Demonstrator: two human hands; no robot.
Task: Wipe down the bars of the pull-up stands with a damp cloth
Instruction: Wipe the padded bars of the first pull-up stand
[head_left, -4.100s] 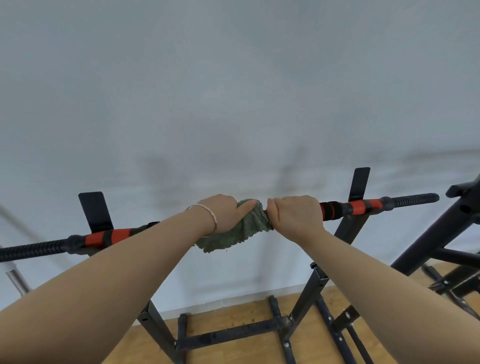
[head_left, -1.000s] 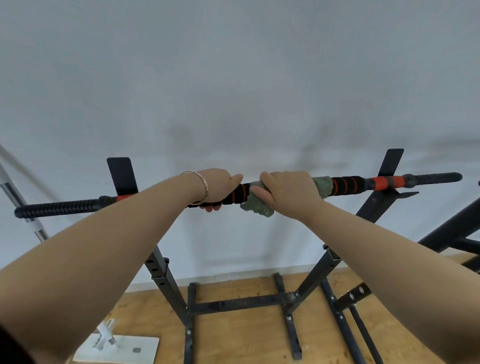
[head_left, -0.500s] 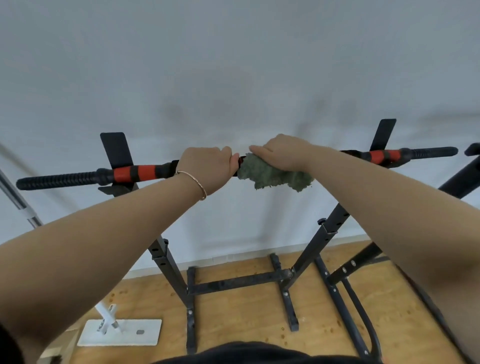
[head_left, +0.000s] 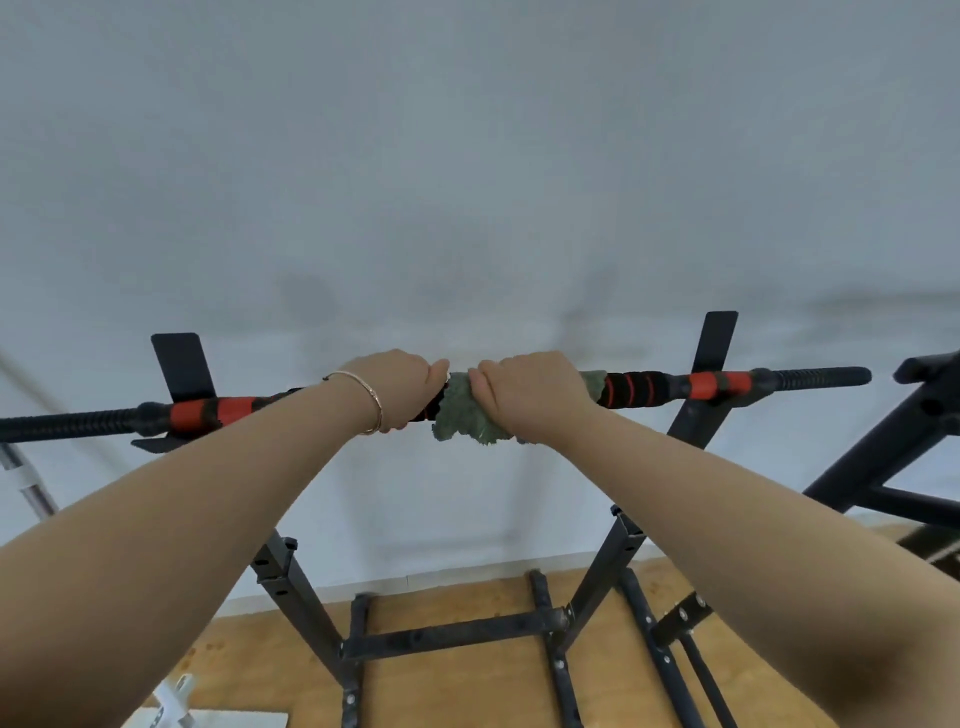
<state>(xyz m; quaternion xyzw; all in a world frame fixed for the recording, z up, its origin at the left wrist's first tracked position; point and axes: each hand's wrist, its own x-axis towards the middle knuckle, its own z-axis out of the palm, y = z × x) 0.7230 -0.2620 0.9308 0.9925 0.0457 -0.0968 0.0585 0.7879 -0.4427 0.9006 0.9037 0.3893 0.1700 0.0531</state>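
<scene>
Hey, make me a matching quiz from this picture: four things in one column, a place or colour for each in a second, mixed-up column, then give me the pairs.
Column one:
1. cloth
2. left hand
3. bracelet
4. floor

Column two:
A. gold, round the left wrist
B. wood, under the stand
C. green, round the bar, under the right hand
D. grips the bar just left of the cloth

Pairs: 1-C, 2-D, 3-A, 4-B.
</scene>
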